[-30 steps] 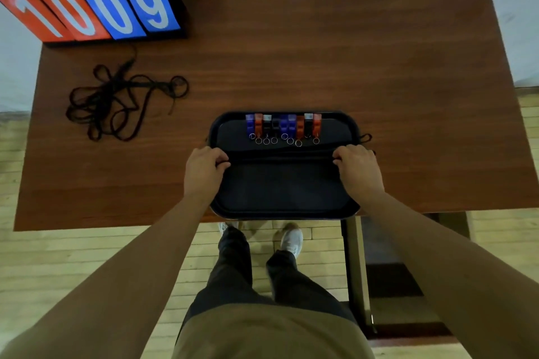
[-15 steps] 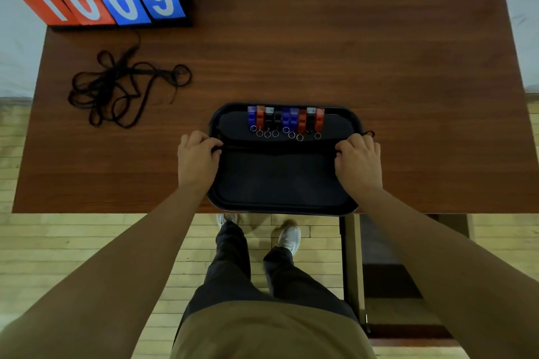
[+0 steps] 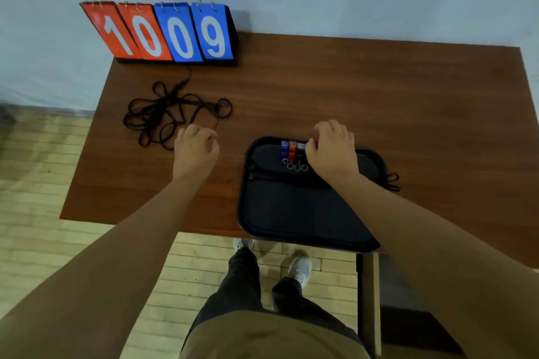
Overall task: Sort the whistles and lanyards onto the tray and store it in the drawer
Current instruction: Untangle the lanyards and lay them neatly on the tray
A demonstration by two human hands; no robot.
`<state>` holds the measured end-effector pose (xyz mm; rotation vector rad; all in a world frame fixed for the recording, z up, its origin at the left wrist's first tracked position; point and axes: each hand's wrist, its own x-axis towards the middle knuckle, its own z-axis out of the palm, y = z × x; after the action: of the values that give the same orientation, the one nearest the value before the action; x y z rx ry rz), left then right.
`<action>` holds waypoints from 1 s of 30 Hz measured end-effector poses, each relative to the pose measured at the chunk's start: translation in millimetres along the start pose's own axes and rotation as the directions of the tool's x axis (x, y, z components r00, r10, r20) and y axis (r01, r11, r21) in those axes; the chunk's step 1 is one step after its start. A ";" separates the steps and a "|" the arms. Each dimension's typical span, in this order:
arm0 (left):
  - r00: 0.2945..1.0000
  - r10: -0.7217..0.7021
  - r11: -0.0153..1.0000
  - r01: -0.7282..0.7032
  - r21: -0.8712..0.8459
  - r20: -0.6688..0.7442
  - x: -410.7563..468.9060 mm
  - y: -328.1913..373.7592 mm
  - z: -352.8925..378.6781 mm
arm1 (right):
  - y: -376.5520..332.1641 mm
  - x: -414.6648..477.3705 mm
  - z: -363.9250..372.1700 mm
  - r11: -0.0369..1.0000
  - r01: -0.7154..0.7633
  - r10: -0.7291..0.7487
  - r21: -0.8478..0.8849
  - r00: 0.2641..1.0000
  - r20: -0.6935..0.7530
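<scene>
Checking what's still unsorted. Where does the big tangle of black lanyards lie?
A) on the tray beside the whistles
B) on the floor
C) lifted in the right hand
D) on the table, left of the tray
D: the lanyard tangle lies on the table in front of the scoreboard, left of the tray and apart from it, by the left hand.

Smooth reddish wood desk [image 3: 350, 90], matt black tray [image 3: 306, 213], shiny metal whistle rings [image 3: 297, 167], pale wooden floor [image 3: 35, 172].
</scene>
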<state>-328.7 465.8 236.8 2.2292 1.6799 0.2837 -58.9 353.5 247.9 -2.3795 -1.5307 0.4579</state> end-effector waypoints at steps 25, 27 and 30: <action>0.919 0.278 0.941 -0.319 0.113 0.281 148.3 -83.1 38.7 | -145.5 129.1 140.7 0.987 0.155 -0.158 0.032 0.956 0.247; 0.905 0.347 0.932 -0.361 0.012 0.246 151.5 -81.1 32.2 | -144.3 131.9 138.0 0.990 0.088 -0.115 0.112 0.959 0.259; 0.853 0.449 0.892 -0.443 -0.086 0.265 159.9 -66.1 16.5 | -140.1 138.2 119.4 0.951 -0.035 -0.032 0.308 0.977 0.210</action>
<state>-336.5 632.9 190.0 2.4855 0.9970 0.0860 -169.2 543.1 178.2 -2.1424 -1.4158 0.9084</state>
